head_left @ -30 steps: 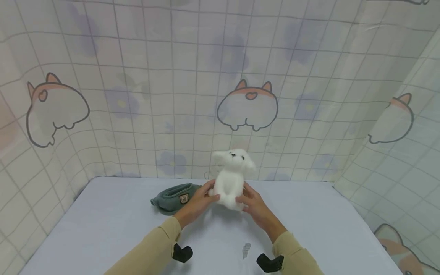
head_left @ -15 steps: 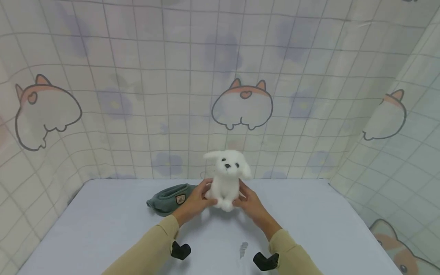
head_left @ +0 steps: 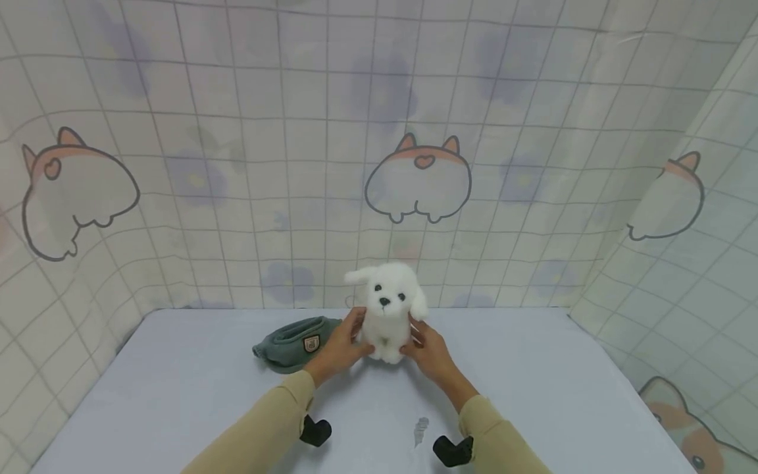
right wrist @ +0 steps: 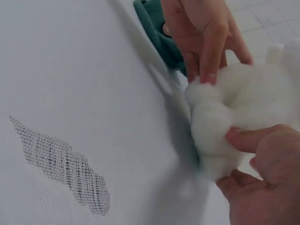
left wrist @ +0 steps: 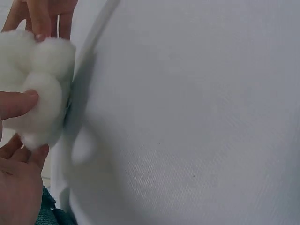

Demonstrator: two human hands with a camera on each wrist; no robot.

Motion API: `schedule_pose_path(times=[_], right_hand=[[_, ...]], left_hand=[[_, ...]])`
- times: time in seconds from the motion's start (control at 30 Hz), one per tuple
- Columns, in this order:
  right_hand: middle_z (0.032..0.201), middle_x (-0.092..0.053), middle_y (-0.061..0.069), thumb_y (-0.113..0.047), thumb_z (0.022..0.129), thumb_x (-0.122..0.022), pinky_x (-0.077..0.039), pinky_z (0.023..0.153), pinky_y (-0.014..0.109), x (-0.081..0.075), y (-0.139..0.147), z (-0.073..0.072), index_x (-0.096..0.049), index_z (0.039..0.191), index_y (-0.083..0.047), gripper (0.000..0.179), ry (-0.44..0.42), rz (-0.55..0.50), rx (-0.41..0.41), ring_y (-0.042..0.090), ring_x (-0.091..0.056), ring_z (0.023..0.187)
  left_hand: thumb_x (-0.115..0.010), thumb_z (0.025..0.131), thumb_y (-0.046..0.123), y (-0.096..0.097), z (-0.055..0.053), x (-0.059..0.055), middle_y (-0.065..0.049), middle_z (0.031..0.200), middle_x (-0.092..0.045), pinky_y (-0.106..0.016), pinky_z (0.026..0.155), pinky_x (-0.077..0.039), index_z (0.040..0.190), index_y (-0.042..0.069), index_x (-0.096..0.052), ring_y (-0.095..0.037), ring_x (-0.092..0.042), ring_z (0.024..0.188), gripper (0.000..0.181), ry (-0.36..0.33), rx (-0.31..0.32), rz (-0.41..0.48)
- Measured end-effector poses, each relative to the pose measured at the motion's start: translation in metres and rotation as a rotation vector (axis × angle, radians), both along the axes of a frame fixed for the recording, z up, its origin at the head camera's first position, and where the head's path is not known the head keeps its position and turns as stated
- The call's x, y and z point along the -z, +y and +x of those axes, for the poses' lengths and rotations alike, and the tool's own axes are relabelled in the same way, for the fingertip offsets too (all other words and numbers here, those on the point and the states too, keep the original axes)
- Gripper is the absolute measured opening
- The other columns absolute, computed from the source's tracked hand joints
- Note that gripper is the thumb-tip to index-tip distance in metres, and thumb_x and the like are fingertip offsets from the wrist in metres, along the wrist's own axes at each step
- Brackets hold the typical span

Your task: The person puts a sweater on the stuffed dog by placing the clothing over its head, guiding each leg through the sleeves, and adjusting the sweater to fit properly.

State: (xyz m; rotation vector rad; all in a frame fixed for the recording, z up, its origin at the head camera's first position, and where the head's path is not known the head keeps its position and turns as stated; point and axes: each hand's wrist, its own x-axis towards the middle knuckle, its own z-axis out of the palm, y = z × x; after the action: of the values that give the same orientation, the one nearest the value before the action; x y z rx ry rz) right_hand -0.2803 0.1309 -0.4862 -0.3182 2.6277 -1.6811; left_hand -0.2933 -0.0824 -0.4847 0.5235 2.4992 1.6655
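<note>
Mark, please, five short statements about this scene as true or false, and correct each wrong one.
1. The left hand and the right hand hold the white, fluffy plush dog. True.
2. Both of the dog's ears hang straight down. False: the ear on the person's left sticks out sideways.
3. The soft teal fabric item bears a small shield-shaped patch. True.
4. This item lies beyond the right hand. False: it lies beside the left hand.
5. The dog's face points away from the person. False: it faces the person.
</note>
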Motion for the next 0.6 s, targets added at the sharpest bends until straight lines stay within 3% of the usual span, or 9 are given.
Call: schedule_pose_path(times=[0.17, 0.4, 0.6], right_hand=[[0.151, -0.036, 0.024, 0.002, 0.085, -0.065, -0.038, 0.108, 0.049, 0.006, 0.000, -0.003, -0.037, 0.146, -0.001, 0.067, 0.081, 0.041, 0.013, 0.042, -0.040, 0.136], [0.150, -0.038, 0.023, 0.003, 0.085, -0.065, -0.040, 0.108, 0.046, 0.015, -0.004, -0.011, -0.038, 0.146, -0.001, 0.067, 0.108, 0.095, 0.047, 0.040, -0.041, 0.137], [0.147, -0.042, 0.023, 0.002, 0.084, -0.066, -0.041, 0.107, 0.046, 0.016, -0.008, -0.014, -0.039, 0.145, -0.002, 0.066, 0.133, 0.128, 0.081, 0.039, -0.043, 0.135]], left_hand=[[-0.069, 0.082, -0.002, 0.004, -0.004, 0.004, -0.012, 0.153, -0.037, -0.050, 0.112, -0.036, 0.139, 0.019, -0.038, -0.037, -0.037, 0.141, 0.069, 0.066, 0.004, -0.037], [-0.074, 0.079, 0.001, 0.004, -0.008, 0.007, -0.015, 0.141, -0.051, -0.050, 0.107, -0.042, 0.133, 0.017, -0.040, -0.035, -0.049, 0.131, 0.066, 0.158, -0.045, -0.148], [-0.072, 0.082, 0.002, 0.007, -0.011, 0.006, -0.014, 0.143, -0.050, -0.049, 0.106, -0.043, 0.136, 0.018, -0.039, -0.033, -0.048, 0.131, 0.065, 0.146, -0.067, -0.183]])
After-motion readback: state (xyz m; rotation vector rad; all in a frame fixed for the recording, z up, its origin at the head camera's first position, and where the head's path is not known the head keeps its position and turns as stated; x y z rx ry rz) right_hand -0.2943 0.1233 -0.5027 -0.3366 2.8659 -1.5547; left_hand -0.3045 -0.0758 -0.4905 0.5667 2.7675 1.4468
